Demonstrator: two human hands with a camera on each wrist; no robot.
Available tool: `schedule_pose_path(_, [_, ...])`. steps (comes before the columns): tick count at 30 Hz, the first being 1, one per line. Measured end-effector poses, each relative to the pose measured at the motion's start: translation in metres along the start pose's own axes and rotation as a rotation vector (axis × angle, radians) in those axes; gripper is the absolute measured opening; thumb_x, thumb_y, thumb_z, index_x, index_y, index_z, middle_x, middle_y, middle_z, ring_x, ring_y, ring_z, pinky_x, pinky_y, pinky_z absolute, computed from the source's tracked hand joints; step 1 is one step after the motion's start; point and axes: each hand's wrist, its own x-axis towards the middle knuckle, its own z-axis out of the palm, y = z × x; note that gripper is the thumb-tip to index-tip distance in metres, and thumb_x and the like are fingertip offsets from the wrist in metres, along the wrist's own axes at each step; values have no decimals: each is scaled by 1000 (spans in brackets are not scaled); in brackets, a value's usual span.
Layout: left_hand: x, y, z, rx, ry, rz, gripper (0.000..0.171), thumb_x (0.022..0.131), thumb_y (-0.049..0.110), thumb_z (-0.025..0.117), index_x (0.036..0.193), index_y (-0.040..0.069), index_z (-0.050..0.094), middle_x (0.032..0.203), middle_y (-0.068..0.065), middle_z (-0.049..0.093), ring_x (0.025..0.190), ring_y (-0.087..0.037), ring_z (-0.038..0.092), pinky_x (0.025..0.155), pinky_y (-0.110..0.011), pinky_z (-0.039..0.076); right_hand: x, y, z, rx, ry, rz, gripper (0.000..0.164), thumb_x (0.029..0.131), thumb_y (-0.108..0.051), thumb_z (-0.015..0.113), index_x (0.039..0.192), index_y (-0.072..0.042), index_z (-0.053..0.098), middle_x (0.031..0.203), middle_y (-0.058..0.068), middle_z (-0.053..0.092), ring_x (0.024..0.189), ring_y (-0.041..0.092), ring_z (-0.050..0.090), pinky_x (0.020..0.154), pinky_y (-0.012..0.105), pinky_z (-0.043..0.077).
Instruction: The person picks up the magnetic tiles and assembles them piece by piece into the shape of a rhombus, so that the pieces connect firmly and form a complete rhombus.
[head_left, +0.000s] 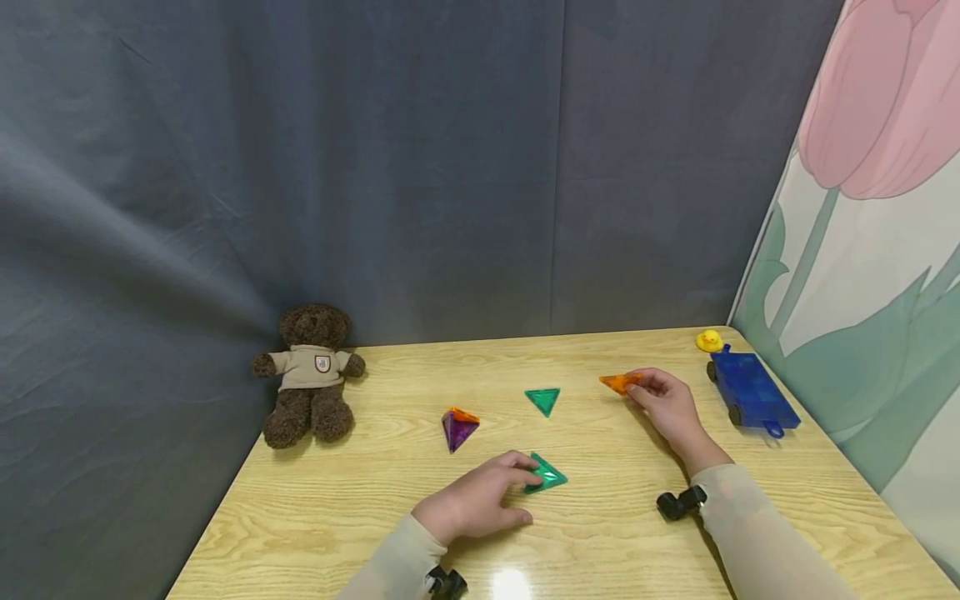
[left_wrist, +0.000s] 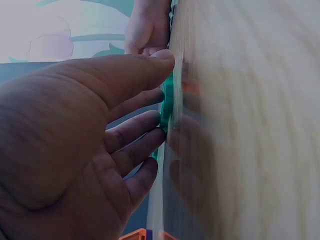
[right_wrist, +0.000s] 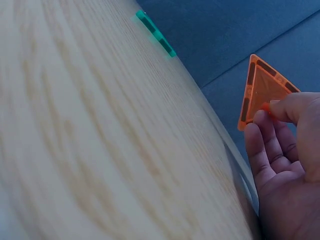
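Observation:
My right hand [head_left: 667,408] pinches an orange triangular magnetic tile [right_wrist: 265,90] between thumb and fingertips, lifted off the tabletop in the right wrist view. My left hand [head_left: 483,497] lies low over the table with its fingers extended. Its fingertips touch a green triangular magnetic tile [head_left: 547,475] that lies flat, and they cover part of it. Farther back, a second green triangular tile [head_left: 543,401] lies between the two hands. Left of it stands a small pyramid shape [head_left: 460,430] of purple and orange tiles.
A brown teddy bear [head_left: 311,375] in a beige shirt sits at the table's left edge. On the right stand a blue wheeled cart [head_left: 753,390] and a yellow rubber duck [head_left: 708,340]. A dark curtain [head_left: 450,167] hangs behind the wooden table [head_left: 600,542].

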Motion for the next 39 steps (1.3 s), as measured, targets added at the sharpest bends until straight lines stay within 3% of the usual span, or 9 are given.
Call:
schedule_pose_path(5, [-1,-5,-1,-23,7,-32,49,98,36,76,144,26,62,159,11,42,146,-17,41,118,-37,39,1,1,1,-19,9,8,34,100,-18,74,124,5,67,104,0,70,89,7,64,74,19,58])
schedule_pose_path(8, [-2,-6,-2,-27,6,-40,46,99,36,75,143,26,63,160,11,42,148,-17,40,119,-38,38,0,1,3,-28,2,10,35,100,-19,75,124,5,66,100,-3,68,88,8,62,73,20,58])
schedule_pose_path(18, [-3,-7,-4,4,17,-44,54,101,37,73,150,20,59,162,9,40,148,-18,39,119,-39,38,-4,-7,15,-32,-40,-18,39,97,-16,78,125,9,67,99,5,69,84,8,63,71,21,58])
schedule_pose_path(25, [-4,-8,-5,36,15,-2,54,101,36,72,151,18,59,155,11,46,144,-13,43,117,-35,40,-8,-14,27,-13,-79,-41,35,96,-13,78,122,9,68,100,11,69,83,10,65,71,20,57])
schedule_pose_path(33, [-5,-9,-6,-4,-6,-24,54,102,35,71,151,18,58,160,10,42,148,-16,40,119,-38,38,-13,-22,44,-19,-174,-120,28,98,-8,75,120,7,69,104,20,68,83,16,64,69,24,57])
schedule_pose_path(39, [-5,-11,-6,-44,-3,-30,53,102,36,71,150,17,59,162,10,41,149,-18,39,120,-39,37,-20,-29,61,-84,-261,-156,18,97,-2,74,114,3,72,100,18,70,84,20,65,68,27,57])
